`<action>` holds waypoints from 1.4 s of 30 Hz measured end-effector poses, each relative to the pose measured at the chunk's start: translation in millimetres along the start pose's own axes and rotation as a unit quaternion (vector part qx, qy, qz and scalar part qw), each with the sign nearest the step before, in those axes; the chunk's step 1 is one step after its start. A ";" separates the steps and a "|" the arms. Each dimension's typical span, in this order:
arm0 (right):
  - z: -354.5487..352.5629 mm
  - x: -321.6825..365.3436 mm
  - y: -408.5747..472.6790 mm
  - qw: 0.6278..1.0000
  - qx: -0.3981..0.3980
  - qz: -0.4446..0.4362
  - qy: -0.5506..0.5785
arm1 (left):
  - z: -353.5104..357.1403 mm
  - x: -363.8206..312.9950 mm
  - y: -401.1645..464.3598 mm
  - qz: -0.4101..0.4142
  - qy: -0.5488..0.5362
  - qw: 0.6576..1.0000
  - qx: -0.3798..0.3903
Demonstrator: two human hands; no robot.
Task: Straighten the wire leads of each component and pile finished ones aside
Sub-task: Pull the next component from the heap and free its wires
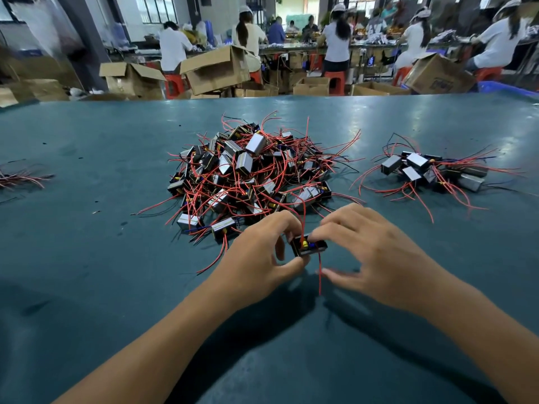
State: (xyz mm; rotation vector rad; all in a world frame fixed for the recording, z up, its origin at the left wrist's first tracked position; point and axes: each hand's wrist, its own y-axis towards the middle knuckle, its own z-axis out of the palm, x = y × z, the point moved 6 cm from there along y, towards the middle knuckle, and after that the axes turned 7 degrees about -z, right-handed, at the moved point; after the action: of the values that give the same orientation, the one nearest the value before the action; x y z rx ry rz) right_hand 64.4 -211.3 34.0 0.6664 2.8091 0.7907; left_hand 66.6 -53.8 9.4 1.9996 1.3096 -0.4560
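Nearest the front edge of the green desk (87, 301), both bare forearms reach in and the two hands meet over one small black component (309, 246). The left hand (256, 258) grips it from the left, fingers curled over its top and the thumb tucked beneath its lower left corner. The right hand (370, 252) pinches its right end with curled fingertips, the thumb stretched out low toward the left. The component sits between the two grips, held just above the desk surface. A red lead (320, 275) hangs straight down from it past the right thumb.

Just beyond the hands, in the middle of the desk, lies a large tangled heap of components (248, 173) with red and black leads. To the right, well apart from it, lies a smaller pile (431, 173). At the left edge, a few loose wires (23, 177) show.

Past the far edge stand cardboard boxes (215, 70), red stools (335, 81), and seated workers (173, 48) at benches.
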 end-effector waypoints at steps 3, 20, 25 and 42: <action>-2.0 1.2 -0.6 0.998 -0.047 0.042 0.031 | 3.1 -1.7 -0.4 0.009 0.014 1.000 0.009; 18.6 -61.5 -33.8 0.839 -0.005 0.404 0.365 | 7.8 21.7 2.1 -0.034 0.026 0.993 0.106; 25.3 -65.6 -41.7 0.834 0.039 0.433 0.339 | 12.7 34.5 -0.3 -0.083 0.045 0.980 0.174; 22.9 -67.7 -43.5 0.830 0.105 0.401 0.373 | 4.4 41.4 0.8 -0.133 0.047 0.973 0.184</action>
State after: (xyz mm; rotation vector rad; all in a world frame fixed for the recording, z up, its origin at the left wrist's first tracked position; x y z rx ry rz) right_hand 114.2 -264.8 -6.8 2.0633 3.2698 1.0250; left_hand 85.4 -30.0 -19.0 2.1696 1.6620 -0.7871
